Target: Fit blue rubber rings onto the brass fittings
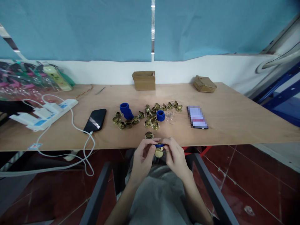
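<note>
My left hand (143, 155) and my right hand (175, 156) meet at the table's front edge, both closed with the fingertips pinching. Between them they hold a blue ring (159, 145) from its two sides. A round brass fitting (158, 153) sits just under the ring, between my fingers; whether the two are joined I cannot tell. Just beyond my hands, a single brass fitting (149, 135) rests on the table. Farther back lie several more brass fittings (128, 123), a leaning stack of blue rings (126, 111) and a shorter stack of blue rings (160, 115).
Thin wire pieces (170, 117) lie near a lit phone (197, 117) on the right. To the left are a black phone (95, 120) on a white cable and a power strip (52, 114). An open cardboard box (144, 81), a brown package (205, 84) and bottles (57, 77) stand along the back.
</note>
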